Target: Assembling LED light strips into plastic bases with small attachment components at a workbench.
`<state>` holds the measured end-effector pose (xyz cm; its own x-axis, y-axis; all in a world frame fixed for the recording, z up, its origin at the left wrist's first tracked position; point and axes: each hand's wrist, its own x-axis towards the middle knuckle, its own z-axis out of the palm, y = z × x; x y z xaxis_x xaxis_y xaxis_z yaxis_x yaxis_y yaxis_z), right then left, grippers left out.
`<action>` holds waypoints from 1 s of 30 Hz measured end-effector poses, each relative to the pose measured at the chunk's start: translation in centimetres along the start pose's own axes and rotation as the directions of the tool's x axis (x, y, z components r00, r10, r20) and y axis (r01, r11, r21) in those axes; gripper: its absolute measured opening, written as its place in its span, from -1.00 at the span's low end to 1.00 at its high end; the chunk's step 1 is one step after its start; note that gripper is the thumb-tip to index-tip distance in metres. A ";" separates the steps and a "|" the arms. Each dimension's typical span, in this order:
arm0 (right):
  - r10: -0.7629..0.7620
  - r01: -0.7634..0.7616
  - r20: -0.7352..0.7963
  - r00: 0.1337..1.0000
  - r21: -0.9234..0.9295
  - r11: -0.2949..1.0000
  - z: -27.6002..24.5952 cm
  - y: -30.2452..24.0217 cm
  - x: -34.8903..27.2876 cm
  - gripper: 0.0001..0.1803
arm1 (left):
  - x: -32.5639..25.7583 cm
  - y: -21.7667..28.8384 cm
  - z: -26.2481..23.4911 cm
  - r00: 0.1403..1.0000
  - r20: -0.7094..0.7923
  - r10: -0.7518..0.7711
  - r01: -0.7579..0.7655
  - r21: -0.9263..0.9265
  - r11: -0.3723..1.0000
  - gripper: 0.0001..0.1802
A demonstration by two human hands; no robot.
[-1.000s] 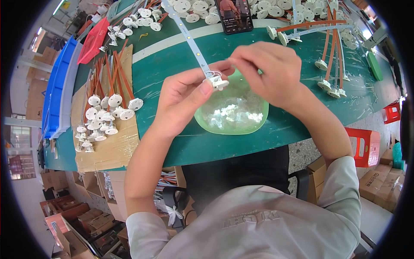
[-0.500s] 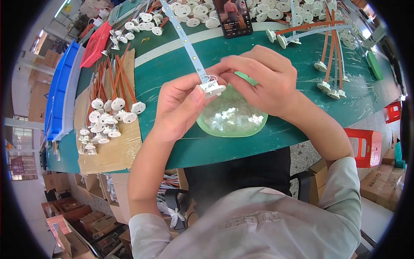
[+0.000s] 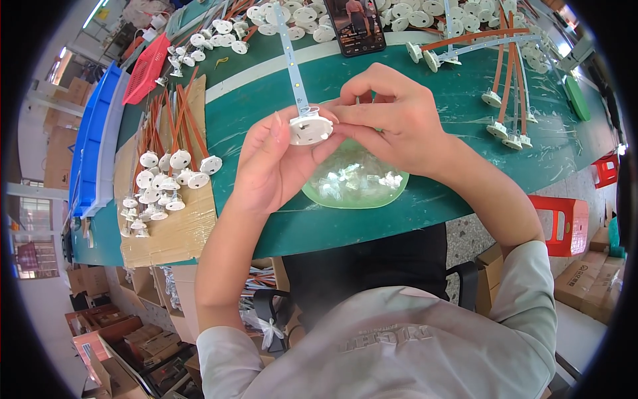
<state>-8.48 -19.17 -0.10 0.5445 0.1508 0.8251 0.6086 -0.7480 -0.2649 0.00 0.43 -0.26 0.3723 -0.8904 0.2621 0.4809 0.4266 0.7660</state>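
Observation:
My left hand is closed on an LED strip lamp, gripping the white round end cap between thumb and fingers. From that cap the light-blue LED strip rises away from me, with thin white wires at its base. The fingertips of my right hand are pinched together against the cap's right edge; what sits between them is hidden. Below both hands stands a translucent green bowl holding small clear-white pieces.
Finished-looking strips with round caps lie on cardboard at left. More strips lie at right, and capped ones are heaped along the back. A phone stands there. A blue bin and red basket flank the left.
The cap has turned so that its round face shows more, and the strip stands more upright. My right hand has shifted slightly left, its fingertips now against the cap's edge.

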 end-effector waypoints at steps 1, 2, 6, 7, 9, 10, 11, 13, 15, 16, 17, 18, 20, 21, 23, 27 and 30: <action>-0.004 0.004 -0.002 1.000 0.026 1.000 0.1 0.2 -0.2 -0.72 | 0.1 -0.1 0.1 1.000 0.000 -0.001 0.001 0.000 1.000 -0.42; -0.004 0.004 -0.003 1.000 0.026 1.000 0.0 0.2 -0.2 -0.72 | 0.2 -0.2 0.1 1.000 0.006 0.007 -0.007 0.012 1.000 -0.41; 0.089 -0.087 -0.015 0.996 0.095 0.992 -0.3 -0.7 0.2 -0.83 | 0.1 -0.4 0.5 0.997 -0.027 0.074 -0.073 0.045 0.996 -0.40; 0.134 -0.130 -0.023 0.991 0.129 0.983 -0.3 -1.1 0.3 -0.86 | 0.2 -0.4 0.6 0.997 -0.025 0.074 -0.073 0.043 0.996 -0.40; 0.201 -0.194 -0.027 0.979 0.155 0.969 -0.5 -1.9 0.3 -0.86 | 0.3 -0.3 1.0 0.993 -0.044 0.112 -0.106 0.117 0.987 -0.42; 0.266 -0.256 -0.029 0.964 0.183 0.949 -0.5 -2.1 0.4 -0.87 | 0.1 -0.3 0.8 0.992 -0.048 0.115 -0.108 0.118 0.987 -0.42; 0.264 -0.255 -0.026 0.964 0.187 0.949 -0.2 -2.1 0.3 -0.87 | -0.1 -0.3 0.5 0.995 -0.048 0.085 -0.082 0.060 0.995 -0.43; 0.266 -0.239 -0.104 0.958 0.218 0.946 0.5 -1.7 -0.2 -0.86 | -0.1 -0.5 0.1 0.997 -0.047 0.060 -0.060 -0.004 0.998 -0.45; 0.244 -0.220 -0.104 0.964 0.201 0.955 0.7 -1.8 -0.2 -0.86 | -0.1 -0.5 -0.1 0.998 -0.039 0.058 -0.059 -0.035 0.998 -0.46; 0.224 -0.202 -0.109 0.969 0.184 0.962 0.7 -1.8 -0.2 -0.87 | -0.1 -0.6 0.0 0.997 -0.039 0.060 -0.062 -0.038 0.997 -0.46; 0.223 -0.201 -0.105 0.969 0.183 0.962 0.7 -2.0 0.0 -0.87 | -0.1 -0.5 0.3 0.996 -0.051 0.080 -0.082 -0.041 0.996 -0.46; 0.193 -0.179 -0.115 0.974 0.127 0.976 0.6 -2.3 0.1 -0.85 | 0.0 -0.4 0.6 0.993 -0.062 0.100 -0.103 -0.043 0.994 -0.47; 0.161 -0.153 -0.120 0.980 0.070 0.986 0.6 -2.0 0.1 -0.84 | 0.1 -0.2 0.6 0.991 -0.086 0.106 -0.108 -0.017 0.994 -0.47; 0.091 -0.095 -0.149 0.985 -0.019 0.995 0.7 -1.5 0.0 -0.82 | 0.1 -0.1 0.7 0.988 -0.110 0.109 -0.109 0.014 0.994 -0.47; 0.016 -0.035 -0.171 0.985 -0.110 0.993 0.6 -1.2 0.0 -0.80 | 0.2 -0.3 0.8 0.985 -0.113 0.132 -0.127 0.046 0.991 -0.48; 0.003 -0.031 -0.173 0.985 -0.157 0.987 0.4 -1.3 0.1 -0.78 | 0.2 -0.1 0.8 0.979 -0.108 0.174 -0.167 0.072 0.983 -0.49; 0.035 -0.047 -0.160 0.987 -0.075 0.996 -0.3 -1.5 0.5 -0.79 | 0.1 -0.1 0.8 0.981 -0.116 0.153 -0.145 0.073 0.987 -0.47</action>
<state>-9.33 -18.14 0.86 0.4661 0.0194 0.8845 0.5371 -0.8007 -0.2654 -0.66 0.18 0.11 0.5312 -0.7900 0.3063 0.3626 0.5387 0.7605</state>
